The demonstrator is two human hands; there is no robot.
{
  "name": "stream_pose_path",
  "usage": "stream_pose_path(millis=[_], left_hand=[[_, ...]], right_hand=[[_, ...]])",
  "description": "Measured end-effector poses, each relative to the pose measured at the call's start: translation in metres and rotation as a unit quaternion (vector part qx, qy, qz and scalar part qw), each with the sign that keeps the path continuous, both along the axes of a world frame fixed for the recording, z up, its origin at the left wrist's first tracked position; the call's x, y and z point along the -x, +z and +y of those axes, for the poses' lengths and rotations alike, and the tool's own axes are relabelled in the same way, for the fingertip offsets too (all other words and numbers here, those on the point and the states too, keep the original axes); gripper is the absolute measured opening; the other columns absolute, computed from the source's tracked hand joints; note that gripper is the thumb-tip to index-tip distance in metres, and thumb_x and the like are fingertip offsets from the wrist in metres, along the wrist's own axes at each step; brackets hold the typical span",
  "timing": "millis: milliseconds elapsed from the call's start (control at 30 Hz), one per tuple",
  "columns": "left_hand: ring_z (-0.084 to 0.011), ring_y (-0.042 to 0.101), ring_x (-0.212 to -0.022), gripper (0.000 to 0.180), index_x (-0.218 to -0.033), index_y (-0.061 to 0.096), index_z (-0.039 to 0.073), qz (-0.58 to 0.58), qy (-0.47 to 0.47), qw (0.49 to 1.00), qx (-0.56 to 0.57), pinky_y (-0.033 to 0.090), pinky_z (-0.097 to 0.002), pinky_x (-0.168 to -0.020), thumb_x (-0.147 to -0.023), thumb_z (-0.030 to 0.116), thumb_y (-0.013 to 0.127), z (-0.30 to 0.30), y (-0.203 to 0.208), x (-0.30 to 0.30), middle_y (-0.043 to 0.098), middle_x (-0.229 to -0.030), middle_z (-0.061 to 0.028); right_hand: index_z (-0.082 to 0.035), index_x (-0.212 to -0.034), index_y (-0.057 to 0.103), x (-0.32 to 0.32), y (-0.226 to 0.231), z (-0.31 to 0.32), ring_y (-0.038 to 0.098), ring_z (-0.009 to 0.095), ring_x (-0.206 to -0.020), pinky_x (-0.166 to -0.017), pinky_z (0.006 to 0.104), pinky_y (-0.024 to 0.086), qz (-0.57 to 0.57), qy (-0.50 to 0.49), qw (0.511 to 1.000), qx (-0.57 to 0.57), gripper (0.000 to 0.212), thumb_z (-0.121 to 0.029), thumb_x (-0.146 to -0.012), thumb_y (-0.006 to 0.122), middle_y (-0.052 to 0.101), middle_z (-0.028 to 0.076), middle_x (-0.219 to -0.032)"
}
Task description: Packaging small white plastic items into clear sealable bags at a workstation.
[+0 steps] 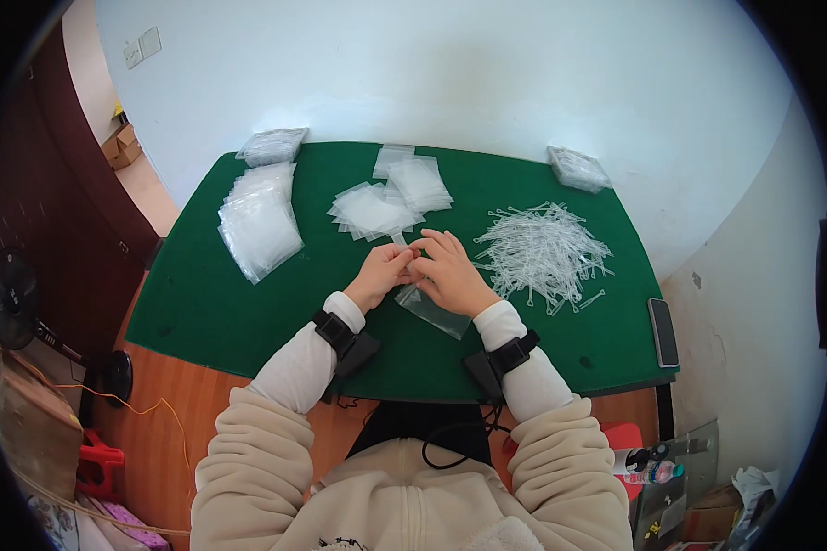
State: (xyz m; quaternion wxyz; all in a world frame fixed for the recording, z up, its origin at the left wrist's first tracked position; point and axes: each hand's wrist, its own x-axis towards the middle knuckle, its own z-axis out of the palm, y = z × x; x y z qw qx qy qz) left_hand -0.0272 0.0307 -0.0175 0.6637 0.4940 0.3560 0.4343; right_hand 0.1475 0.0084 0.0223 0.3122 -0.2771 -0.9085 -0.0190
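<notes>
Both hands meet over the middle of the green table (230, 303), fingers pinched together on the top edge of a small clear plastic bag (432, 312). The left hand (383, 273) is closed around that edge from the left, and the right hand (452, 273) grips it from the right, so that the bag hangs down toward the person and lies slanted on the felt between the two wrists. Whether anything thin is held between the fingertips along with the bag cannot be told — the spot is too small. Each wrist carries a black strap with a dark block on it, over cream sleeves. Just to the right of the right hand lies a loose heap of thin white plastic ties (542, 248). Beyond the hands sits a fanned spread of empty clear bags (377, 211), and farther left a thicker stack of bags (257, 225). Two packed bundles rest at the far corners — one left (271, 145), one right (579, 168). A dark phone (663, 331) lies at the right edge of the table.
</notes>
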Motion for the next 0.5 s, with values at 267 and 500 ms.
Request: stream_pose_path(millis=[267,500], left_hand=[[-0.0134,0.059,-0.086,0.024,-0.102,0.056,0.000,0.021,0.013,1.000,-0.019,0.049,-0.0275,-0.078,-0.093,0.021,0.049,0.000,0.007,0.003,0.060,-0.094,-0.0062],[-0.0157,0.058,-0.090,0.023,-0.103,0.055,-0.001,-0.029,0.071,0.996,-0.055,0.047,-0.0286,-0.082,-0.093,0.019,0.048,-0.003,0.014,0.000,0.061,-0.099,-0.0109]], right_hand=[[-0.007,-0.079,0.050,0.001,0.011,0.001,0.051,0.027,-0.085,-0.073,0.0388,0.040,0.033,0.061,0.994,0.087,0.013,-0.008,-0.074,0.062,0.053,0.007,-0.082],[-0.005,-0.080,0.051,-0.002,-0.003,0.003,0.051,0.027,-0.073,-0.066,0.0372,0.041,0.051,0.009,0.981,0.186,0.011,-0.010,-0.078,0.060,0.052,0.009,-0.072]])
